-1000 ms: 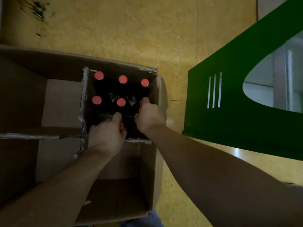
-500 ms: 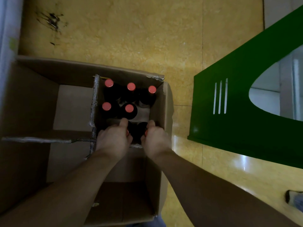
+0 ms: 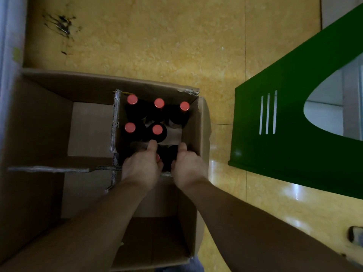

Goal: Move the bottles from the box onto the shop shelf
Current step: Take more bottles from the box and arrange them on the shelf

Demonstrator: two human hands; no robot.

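No brand or label text can be read. The bottles are seen from straight above, so only red caps and dark shoulders are shown. Three white vertical slots are cut in the green shelf panel (image 3: pixel 284 154) at right; no lettering is made out there.

Cf. 1 sec ago: the right hand (image 3: pixel 189 165) was then placed further up the box, level w/ the mid row. It is now drawn back to the near row, alongside the left hand (image 3: pixel 142 167). A pale gap is now exposed at the right of the mid row. Cf. 0.5 sec ago: both hands are found in much the same spots, and the whole scene is merely shifted a little down the frame.

The cardboard box (image 3: pixel 204 134) is set on the yellow floor (image 3: pixel 176 46), left of the shelf panel and apart from it. All bottles are kept in its far-right compartment, bounded by the cardboard divider (image 3: pixel 115 118). Five stand free: three back-row bottles (image 3: pixel 159 103) and two mid-row bottles (image 3: pixel 157 129).

The near-left bottle (image 3: pixel 157 157) is gripped at the neck by the left hand, fingers curled over it, thumb laid fwd. Only a sliver of its cap is seen beside the fingers. The near-right bottle (image 3: pixel 172 152) is gripped by the right hand, fingers wrapped round the top, thumb pointed fwd; its cap is hidden. Both bottles are inside the box, directly under the hands.
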